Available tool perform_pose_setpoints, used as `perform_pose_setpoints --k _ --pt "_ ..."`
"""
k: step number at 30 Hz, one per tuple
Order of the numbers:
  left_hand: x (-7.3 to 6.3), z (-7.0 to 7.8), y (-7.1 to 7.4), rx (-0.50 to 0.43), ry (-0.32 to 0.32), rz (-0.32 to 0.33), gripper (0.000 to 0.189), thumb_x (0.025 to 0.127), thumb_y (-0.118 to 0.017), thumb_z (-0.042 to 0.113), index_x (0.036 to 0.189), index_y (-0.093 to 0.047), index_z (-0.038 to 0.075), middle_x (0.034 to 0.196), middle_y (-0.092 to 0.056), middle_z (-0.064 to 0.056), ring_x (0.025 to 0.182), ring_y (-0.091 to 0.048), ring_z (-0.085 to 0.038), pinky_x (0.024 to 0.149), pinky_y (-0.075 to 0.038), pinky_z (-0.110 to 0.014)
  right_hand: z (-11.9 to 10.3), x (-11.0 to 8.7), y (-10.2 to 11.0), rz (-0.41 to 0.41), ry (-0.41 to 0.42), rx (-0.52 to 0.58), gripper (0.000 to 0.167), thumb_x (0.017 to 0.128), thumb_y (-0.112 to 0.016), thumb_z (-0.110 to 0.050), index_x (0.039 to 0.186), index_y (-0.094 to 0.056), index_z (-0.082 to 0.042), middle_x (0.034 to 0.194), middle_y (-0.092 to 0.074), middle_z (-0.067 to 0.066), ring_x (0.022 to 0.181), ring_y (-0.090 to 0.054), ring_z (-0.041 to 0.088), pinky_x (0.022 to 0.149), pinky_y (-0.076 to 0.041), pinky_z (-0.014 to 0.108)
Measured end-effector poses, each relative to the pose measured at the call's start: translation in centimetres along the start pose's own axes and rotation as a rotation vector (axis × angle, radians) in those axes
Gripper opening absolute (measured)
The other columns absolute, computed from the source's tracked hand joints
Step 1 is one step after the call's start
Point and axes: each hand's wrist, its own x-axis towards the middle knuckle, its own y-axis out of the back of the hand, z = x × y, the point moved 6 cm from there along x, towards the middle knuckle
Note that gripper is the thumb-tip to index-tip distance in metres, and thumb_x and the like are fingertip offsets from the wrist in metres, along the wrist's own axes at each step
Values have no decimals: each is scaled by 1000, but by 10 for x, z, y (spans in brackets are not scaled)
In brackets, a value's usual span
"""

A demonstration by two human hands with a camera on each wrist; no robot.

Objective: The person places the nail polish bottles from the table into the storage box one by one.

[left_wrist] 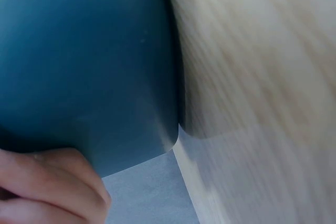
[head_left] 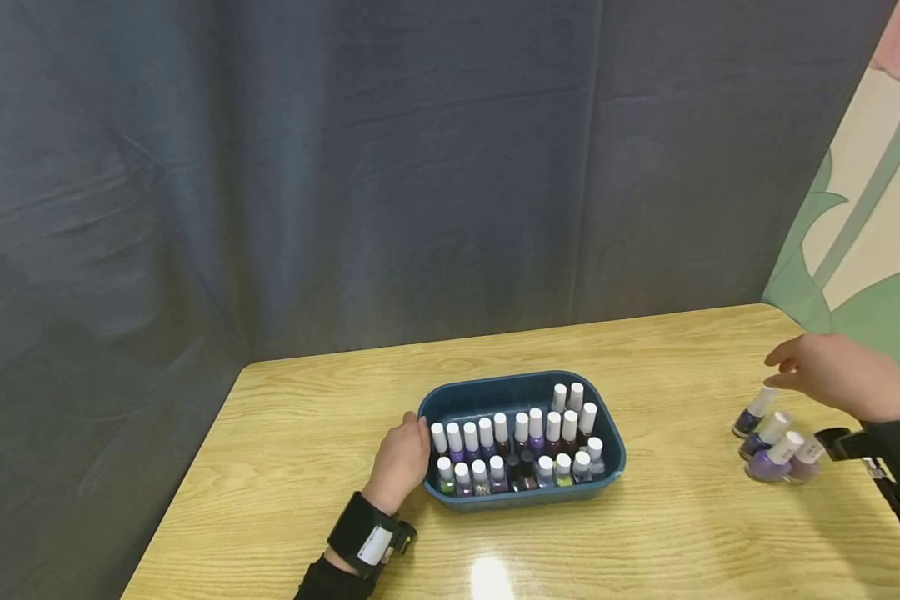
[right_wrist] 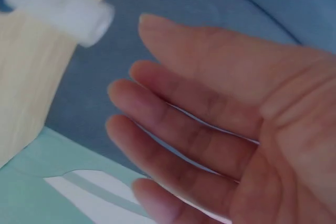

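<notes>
My left hand [head_left: 402, 461] holds the left end of a dark blue plastic bin [head_left: 525, 501]. In the left wrist view its bent fingers [left_wrist: 52, 187] lie against the bin's outer wall [left_wrist: 100, 72]. Rows of nail polish bottles, mostly white-capped, stand in the bin, with bare floor at its back left. Over at the right, my right hand [head_left: 843, 375] hovers by a small group of nail polish bottles. The nearest, a dark bottle [head_left: 750, 421], leans with its white cap [right_wrist: 60, 11] just off the fingertips. Nothing lies in the right palm [right_wrist: 299, 145].
Beside the leaning bottle are another dark bottle [head_left: 767, 435], a purple bottle [head_left: 774, 460] and a pale mauve bottle [head_left: 804, 462]. All stand on a wooden table [head_left: 292, 450]. A dark grey curtain [head_left: 420, 183] hangs behind it, and a flower-patterned panel [head_left: 870, 225] borders the right.
</notes>
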Motion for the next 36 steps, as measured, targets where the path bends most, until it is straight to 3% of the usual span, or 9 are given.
perform_pose_setpoints --k 9,16,23,28,36 --pt "1 -2 -2 -8 7 -23 23 96 -42 14 84 -51 -4 64 -57 -20 65 -62 -36 52 -45 -42 3 4 -12 -65 142 43 22 80 -65 -15 95 -68 0 84 -68 4 68 -61 14 61 -48 31" --pt "1 -3 -1 -22 9 -29 23 96 -42 14 84 -51 -4 65 -57 -20 66 -62 -37 52 -45 -43 1 4 -17 -118 170 49 24 79 -67 -16 99 -67 -3 83 -64 -6 67 -53 1 59 -43 24" --pt "0 -2 -1 -30 14 -38 23 96 -41 13 85 -51 -5 65 -58 -21 66 -63 -36 52 -45 -42 -2 3 -19 -39 223 7 15 75 -68 -7 90 -68 -11 83 -63 -8 67 -54 3 61 -44 23" --pt "1 -3 -2 -27 19 -48 24 96 -41 14 87 -52 -5 66 -58 -20 66 -63 -35 52 -45 -41 -2 4 -16 -3 227 -15 13 76 -66 -4 87 -68 -9 82 -64 -6 66 -56 6 60 -45 25" --pt "2 -4 -2 -20 27 -49 24 96 -41 14 87 -52 -5 66 -58 -20 66 -63 -35 51 -45 -40 -6 5 -4 34 161 -33 15 83 -62 -9 97 -66 -4 84 -65 1 69 -59 16 62 -47 35"
